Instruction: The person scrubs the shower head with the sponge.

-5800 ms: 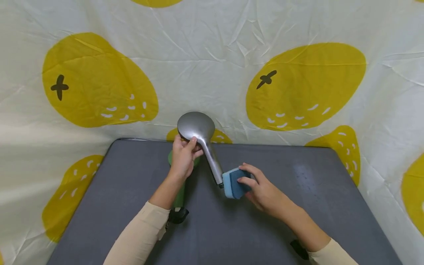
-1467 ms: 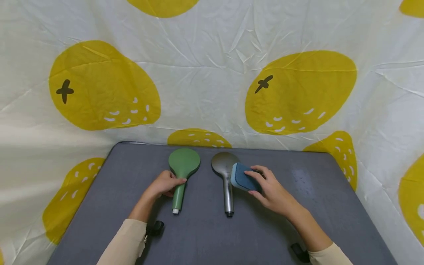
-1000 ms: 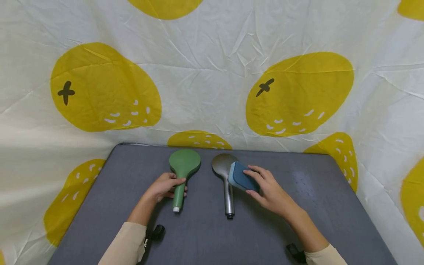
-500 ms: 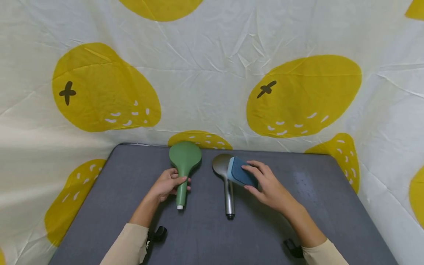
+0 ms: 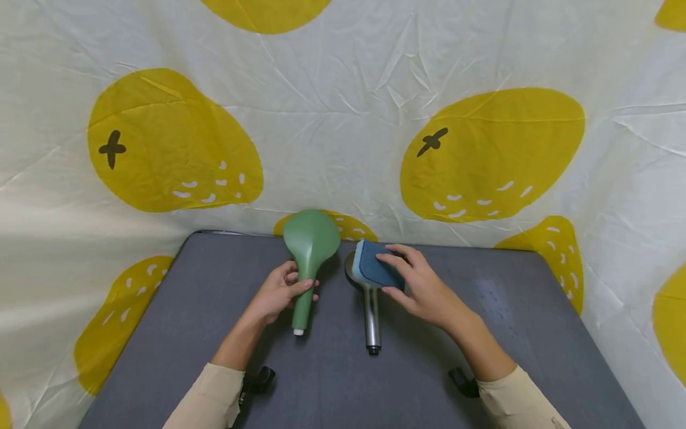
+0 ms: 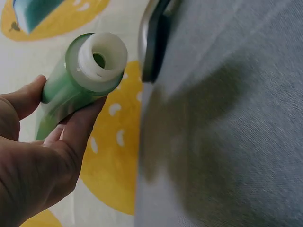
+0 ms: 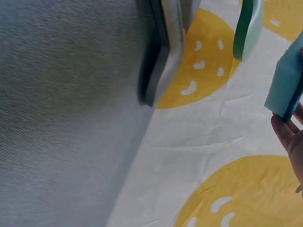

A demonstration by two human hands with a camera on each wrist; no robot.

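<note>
My left hand grips a green shower head by its handle, thumb on top. In the left wrist view the white threaded end of that green handle points at the camera, raised off the table. A blue sponge, light on one side and darker on the other, is pinched in my right hand. It hangs above a silver-grey shower head that lies on the table, partly covering its round head in the head view. The right wrist view shows the sponge apart from both shower heads.
The grey table meets a white curtain printed with yellow fruit along its back edge, and the cloth also hangs at both sides. Black wrist cameras hang under the forearms.
Earlier the left hand held the silver shower head against the sponge; that one now lies on the table. The left hand took the green one and lifted it; the sponge moved slightly left.
</note>
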